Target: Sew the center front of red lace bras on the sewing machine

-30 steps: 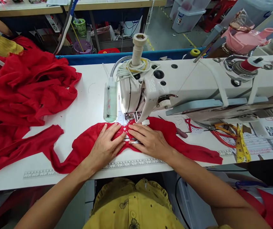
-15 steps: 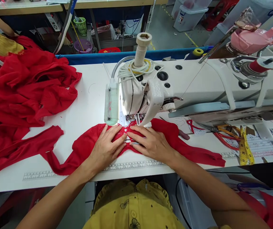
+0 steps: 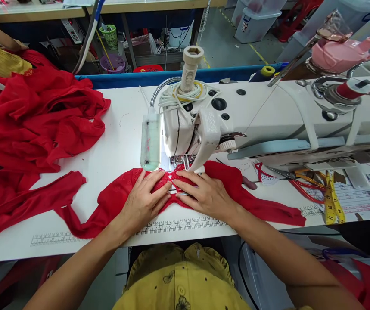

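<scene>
A red bra with lace lies across the white sewing table, its middle under the sewing machine's needle area. On the left cup rests my left hand, palm down with the fingers stretched out. My right hand lies flat on the other cup, fingers spread, their tips close to the lace centre. Both hands press on the cloth without gripping it. The fabric directly beneath them is hidden. One red band trails left towards the pile; the other extends right along the table.
A heap of red garments covers the table's left side. A clear lamp hangs left of the machine head. To the right are scissors, a yellow tape measure and papers. A printed ruler runs along the front edge.
</scene>
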The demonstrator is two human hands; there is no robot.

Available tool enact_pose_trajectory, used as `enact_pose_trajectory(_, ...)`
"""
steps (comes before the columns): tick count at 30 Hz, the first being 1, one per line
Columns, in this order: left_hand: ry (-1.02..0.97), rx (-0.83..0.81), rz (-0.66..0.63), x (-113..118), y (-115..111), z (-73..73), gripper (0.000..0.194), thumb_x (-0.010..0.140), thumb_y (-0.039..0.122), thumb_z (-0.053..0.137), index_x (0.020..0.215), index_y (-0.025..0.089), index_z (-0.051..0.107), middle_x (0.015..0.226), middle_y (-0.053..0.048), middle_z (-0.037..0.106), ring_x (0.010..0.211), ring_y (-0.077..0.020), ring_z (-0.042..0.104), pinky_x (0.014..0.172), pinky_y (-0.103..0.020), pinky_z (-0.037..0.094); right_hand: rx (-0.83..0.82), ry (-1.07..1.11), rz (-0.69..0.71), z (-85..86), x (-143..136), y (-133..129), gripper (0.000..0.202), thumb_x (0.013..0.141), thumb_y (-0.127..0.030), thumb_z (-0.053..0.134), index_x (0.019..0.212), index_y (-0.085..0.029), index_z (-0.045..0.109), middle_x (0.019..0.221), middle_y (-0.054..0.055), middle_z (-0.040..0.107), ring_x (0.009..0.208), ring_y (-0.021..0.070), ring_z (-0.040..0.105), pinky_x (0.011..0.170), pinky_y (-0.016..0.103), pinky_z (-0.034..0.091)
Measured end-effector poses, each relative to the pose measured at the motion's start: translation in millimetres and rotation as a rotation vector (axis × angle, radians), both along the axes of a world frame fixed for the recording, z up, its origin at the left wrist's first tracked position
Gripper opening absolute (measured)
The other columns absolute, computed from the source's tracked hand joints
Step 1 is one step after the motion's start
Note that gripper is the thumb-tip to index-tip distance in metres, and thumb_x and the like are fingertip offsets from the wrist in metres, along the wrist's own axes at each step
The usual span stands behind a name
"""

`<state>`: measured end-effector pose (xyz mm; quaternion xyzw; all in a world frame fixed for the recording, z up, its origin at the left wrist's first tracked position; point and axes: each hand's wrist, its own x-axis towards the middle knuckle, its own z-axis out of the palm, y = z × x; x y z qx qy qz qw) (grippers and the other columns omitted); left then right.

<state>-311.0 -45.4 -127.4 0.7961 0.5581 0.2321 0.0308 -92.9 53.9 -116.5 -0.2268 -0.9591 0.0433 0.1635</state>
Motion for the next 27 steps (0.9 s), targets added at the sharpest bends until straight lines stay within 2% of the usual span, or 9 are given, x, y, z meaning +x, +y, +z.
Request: enact_pose_trajectory(27,0.012,-0.020,-0.003,0.0,-0.2,0.1,0.030,0.098,0.022,0.055,0.127,0.017,0.060,0.138,-0.019,0.056,0.133,-0.0327,0.050,0.111,-0.064,0.039,-0.017,0.035,0.002,-1.3,0.0,0.1,0.033,0.099,-0.040,0.057,0.125,-0.024,0.069,0.131,0.005,0.067,0.116,0.0261,0.060,0.061,0.029,0.055)
